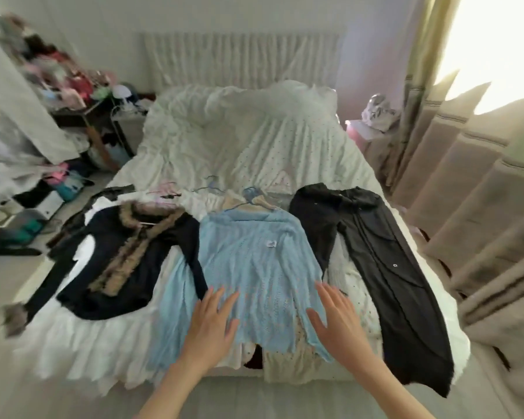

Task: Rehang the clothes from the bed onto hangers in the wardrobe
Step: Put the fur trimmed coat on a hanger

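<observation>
A light blue knitted cardigan (254, 261) lies flat on the foot of the white bed (239, 140), a blue hanger (251, 196) at its neck. My left hand (212, 325) and my right hand (339, 319) hover over its lower hem, palms down, fingers spread, holding nothing. Left of it lies a dark jacket with a brown fur trim (127, 255). On its right a long black garment (387, 267) stretches down the bed. Pale hangers (164, 190) lie behind the jacket. A beige garment (288, 364) shows under the cardigan's hem.
A cluttered table with piled clothes (61, 80) stands at the far left. Boxes and bags (28, 213) cover the floor left of the bed. Beige curtains (472, 207) hang along the right. A pink bedside stand (366, 131) sits at the back right.
</observation>
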Motion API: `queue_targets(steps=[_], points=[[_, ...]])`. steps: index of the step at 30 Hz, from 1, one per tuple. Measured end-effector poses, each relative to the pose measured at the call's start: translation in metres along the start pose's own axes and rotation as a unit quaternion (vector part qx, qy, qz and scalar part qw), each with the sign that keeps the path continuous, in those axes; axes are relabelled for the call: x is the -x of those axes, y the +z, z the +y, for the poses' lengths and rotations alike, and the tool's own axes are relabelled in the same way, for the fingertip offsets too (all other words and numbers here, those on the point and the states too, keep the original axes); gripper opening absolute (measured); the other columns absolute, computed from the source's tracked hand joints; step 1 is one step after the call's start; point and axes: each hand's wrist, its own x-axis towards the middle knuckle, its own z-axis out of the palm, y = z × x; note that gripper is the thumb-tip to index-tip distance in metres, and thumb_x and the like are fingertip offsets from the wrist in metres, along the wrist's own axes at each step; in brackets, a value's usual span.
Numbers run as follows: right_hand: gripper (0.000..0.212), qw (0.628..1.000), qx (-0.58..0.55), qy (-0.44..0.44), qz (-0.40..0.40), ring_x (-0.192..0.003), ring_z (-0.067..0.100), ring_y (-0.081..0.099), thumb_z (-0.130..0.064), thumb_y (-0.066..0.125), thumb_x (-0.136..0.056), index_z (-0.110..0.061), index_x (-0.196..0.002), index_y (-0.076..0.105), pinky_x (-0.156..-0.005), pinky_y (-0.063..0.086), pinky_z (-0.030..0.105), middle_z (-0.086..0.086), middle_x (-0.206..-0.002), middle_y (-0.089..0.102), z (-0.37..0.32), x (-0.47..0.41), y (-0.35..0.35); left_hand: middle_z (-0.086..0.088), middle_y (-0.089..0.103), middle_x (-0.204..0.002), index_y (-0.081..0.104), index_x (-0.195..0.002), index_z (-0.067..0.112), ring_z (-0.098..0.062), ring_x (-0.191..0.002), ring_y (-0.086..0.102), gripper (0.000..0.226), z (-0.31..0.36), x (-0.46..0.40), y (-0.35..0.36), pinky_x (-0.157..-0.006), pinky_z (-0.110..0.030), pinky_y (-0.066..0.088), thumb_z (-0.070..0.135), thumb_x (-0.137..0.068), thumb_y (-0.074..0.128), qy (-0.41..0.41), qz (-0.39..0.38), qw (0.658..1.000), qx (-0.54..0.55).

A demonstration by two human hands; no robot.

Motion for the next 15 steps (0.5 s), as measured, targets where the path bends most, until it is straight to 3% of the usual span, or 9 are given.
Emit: queue_targets(steps=[2, 4, 7, 10, 12, 13, 15], points=[[0.101, 0.999, 0.002, -0.031, -0.017, -0.142, 0.019, 0.020, -0.079, -0.012, -0.073, -0.018, -0.147, 0.023, -0.114, 0.008, 0.031, 0.001, -0.151, 0.029, -0.022, -0.026, 0.007, -0.001, 0.011, -0.155, 0.019, -0.146, 0.028, -0.022, -0.144, -0.002, 0.081, -0.022, 0.001, -0.010, -0.112, -0.033, -0.004, 0.056, -0.074, -0.004, -0.042, 0.012, 0.999, 0.005], [0.084, 0.997, 0.004, -0.061, -0.040, -0.143, 0.017, 0.016, -0.072, 0.002, -0.084, -0.019, -0.147, 0.018, -0.114, 0.004, 0.029, 0.000, -0.152, 0.026, -0.044, -0.049, 0.017, -0.005, 0.022, -0.152, 0.031, -0.144, 0.024, -0.026, -0.143, 0.010, 0.070, -0.044, -0.003, -0.020, -0.113, -0.037, 0.008, 0.050, -0.082, 0.009, -0.077, 0.024, 0.997, 0.003], [0.110, 0.994, -0.005, -0.087, -0.068, -0.143, 0.015, 0.012, -0.083, -0.021, -0.063, -0.023, -0.148, 0.014, -0.113, -0.001, 0.028, -0.004, -0.153, 0.021, -0.072, -0.081, 0.039, -0.014, 0.052, -0.132, 0.055, -0.127, 0.016, -0.036, -0.126, 0.044, 0.057, -0.078, -0.013, -0.029, -0.098, -0.048, 0.036, 0.041, -0.084, 0.029, -0.104, -0.018, 0.994, 0.005], [0.122, 0.993, 0.009, -0.079, -0.089, -0.144, 0.014, 0.007, -0.083, -0.032, -0.050, -0.025, -0.149, 0.009, -0.115, 0.000, 0.030, -0.006, -0.155, 0.017, -0.092, -0.116, 0.067, -0.002, 0.036, -0.143, 0.044, -0.136, 0.023, -0.029, -0.137, 0.029, 0.068, -0.116, -0.029, -0.028, -0.108, -0.044, 0.025, 0.048, -0.081, 0.014, -0.126, -0.019, 0.992, -0.005], [0.121, 0.992, 0.019, -0.075, -0.104, -0.144, 0.015, 0.007, -0.083, -0.031, -0.050, -0.024, -0.149, 0.008, -0.116, 0.002, 0.033, -0.004, -0.155, 0.017, -0.108, -0.139, 0.084, -0.002, 0.031, -0.146, 0.042, -0.138, 0.023, -0.029, -0.139, 0.027, 0.065, -0.143, -0.038, -0.029, -0.109, -0.043, 0.026, 0.048, -0.084, 0.015, -0.136, -0.022, 0.990, -0.007], [0.113, 0.990, 0.026, -0.076, -0.114, -0.144, 0.016, 0.008, -0.084, -0.024, -0.058, -0.023, -0.149, 0.008, -0.116, 0.003, 0.034, -0.004, -0.155, 0.017, -0.117, -0.151, 0.092, -0.002, 0.025, -0.150, 0.036, -0.142, 0.023, -0.028, -0.141, 0.019, 0.059, -0.155, -0.042, -0.033, -0.112, -0.043, 0.021, 0.044, -0.090, 0.018, -0.144, -0.042, 0.989, -0.003], [0.077, 0.988, 0.034, -0.076, -0.130, -0.144, 0.016, 0.008, -0.068, 0.009, -0.088, -0.022, -0.149, 0.007, -0.117, 0.005, 0.036, -0.003, -0.155, 0.017, -0.137, -0.172, 0.106, -0.002, 0.018, -0.153, 0.028, -0.145, 0.023, -0.025, -0.144, 0.005, 0.051, -0.187, -0.051, -0.033, -0.114, -0.044, 0.011, 0.034, -0.096, 0.025, -0.146, -0.063, 0.987, 0.009]])
